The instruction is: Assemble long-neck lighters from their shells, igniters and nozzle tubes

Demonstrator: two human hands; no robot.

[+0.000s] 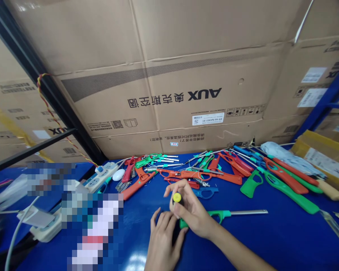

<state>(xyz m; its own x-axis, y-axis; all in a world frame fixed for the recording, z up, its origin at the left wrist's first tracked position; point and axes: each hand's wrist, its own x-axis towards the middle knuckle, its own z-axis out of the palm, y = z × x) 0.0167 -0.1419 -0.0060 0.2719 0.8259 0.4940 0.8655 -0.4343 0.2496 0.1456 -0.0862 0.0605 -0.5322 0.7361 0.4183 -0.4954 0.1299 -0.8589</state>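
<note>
Fingers (pixel 183 190) of the right hand (pixel 193 212) clamped on a yellow-capped black screwdriver (pixel 177 198), cap up by the thumb! Left hand (pixel 164 241) curled just below, grip unclear, and a green gas lighter (pixel 220 214) runs out from under both across the blue tabletop (pixel 285 241).
</note>
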